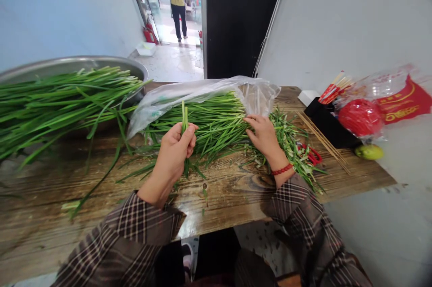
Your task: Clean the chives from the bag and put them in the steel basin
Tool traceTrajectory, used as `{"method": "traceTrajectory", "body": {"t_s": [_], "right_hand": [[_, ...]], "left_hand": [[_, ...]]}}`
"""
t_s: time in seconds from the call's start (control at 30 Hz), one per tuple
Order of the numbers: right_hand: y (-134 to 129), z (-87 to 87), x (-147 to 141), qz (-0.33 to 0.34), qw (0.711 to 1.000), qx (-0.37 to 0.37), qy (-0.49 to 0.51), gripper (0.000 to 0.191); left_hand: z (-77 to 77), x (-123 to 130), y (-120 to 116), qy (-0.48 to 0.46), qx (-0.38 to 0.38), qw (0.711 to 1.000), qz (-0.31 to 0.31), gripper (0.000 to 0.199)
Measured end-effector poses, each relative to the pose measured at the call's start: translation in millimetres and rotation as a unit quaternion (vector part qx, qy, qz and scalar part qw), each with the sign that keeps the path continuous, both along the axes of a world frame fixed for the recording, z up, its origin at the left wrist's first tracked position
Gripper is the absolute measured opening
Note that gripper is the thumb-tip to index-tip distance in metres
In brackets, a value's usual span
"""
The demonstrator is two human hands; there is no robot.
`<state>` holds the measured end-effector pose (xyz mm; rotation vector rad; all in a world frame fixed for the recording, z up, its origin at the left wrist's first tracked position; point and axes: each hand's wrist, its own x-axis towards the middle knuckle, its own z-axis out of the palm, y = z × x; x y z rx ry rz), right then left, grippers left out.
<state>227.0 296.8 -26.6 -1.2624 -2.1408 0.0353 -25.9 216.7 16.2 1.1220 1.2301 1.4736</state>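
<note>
1. Chives (216, 118) lie heaped on the wooden counter (232, 195), directly beyond and between the two hands, green leaves toward the left, pale ends toward the right.
2. Left hand (177, 143): closed in a fist, in front of the heap's left part. It grips a small bunch (185, 116) upright, pale ends sticking up above the thumb and green showing below the fist.
3. Right hand (263, 135): partly open, fingers bent and parted, tips at the pale ends of the heap. Whether any stalk is caught between them, I cannot tell.
4. A clear plastic bag (189, 89) covers the heap's far side and bunches up just past the right hand's fingers.
5. Loose trimmings (286, 127) spread beside and beyond the right wrist; a red-handled tool (314, 155) lies partly under them, with thin sticks (324, 141) farther right.
6. Well to the left of the left hand, a metal basin (84, 58) holds more chives, leaves spilling over its near edge.
</note>
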Motion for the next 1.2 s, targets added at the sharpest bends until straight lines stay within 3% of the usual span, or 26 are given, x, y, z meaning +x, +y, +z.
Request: {"method": "traceTrajectory", "body": {"t_s": [0.13, 0.3, 0.43, 0.5, 0.53, 0.67, 0.73, 0.93, 1.03, 1.1, 1.2], "right_hand": [[-6, 3.2, -8, 0.013, 0.999, 0.017, -0.036, 0.011], [-27, 13.3, -40, 0.091, 0.989, 0.049, -0.104, 0.015], [-45, 15.8, -69, 0.128, 0.977, 0.054, -0.163, 0.02], [-48, 13.9, -77, 0.157, 0.972, 0.046, -0.167, 0.022], [-48, 12.4, -78, 0.171, 0.973, 0.036, -0.154, 0.022], [-40, 5.2, -68, 0.201, 0.977, -0.06, 0.043, 0.017], [-35, 3.4, -62, 0.191, 0.957, -0.126, 0.179, 0.013], [-33, 9.1, -57, 0.163, 0.841, -0.307, 0.414, 0.031], [-32, 11.6, -54, 0.151, 0.781, -0.338, 0.503, 0.037], [-32, 11.8, -52, 0.148, 0.774, -0.326, 0.523, 0.036], [-32, 11.0, -52, 0.153, 0.793, -0.307, 0.503, 0.037]], "left_hand": [[0.9, 1, -3, 0.054, 0.025, 0.998, 0.009, 0.021], [7.7, 1, -14, 0.161, 0.08, 0.982, 0.064, 0.021], [13.2, 0, -22, 0.242, 0.156, 0.944, 0.164, 0.02], [10.5, -1, -21, 0.314, 0.191, 0.917, 0.156, 0.019], [7.5, -1, -18, 0.355, 0.2, 0.905, 0.123, 0.019], [-9.7, -2, -2, 0.461, 0.154, 0.871, -0.074, 0.022], [-15.8, -2, 2, 0.459, 0.123, 0.871, -0.123, 0.021], [-13.7, 2, 1, 0.399, 0.078, 0.9, -0.155, 0.021], [-11.3, 1, 1, 0.339, 0.033, 0.929, -0.148, 0.026], [-11.9, -1, 2, 0.292, 0.01, 0.945, -0.147, 0.028], [-14.3, -2, 3, 0.253, -0.012, 0.956, -0.146, 0.027]]}}
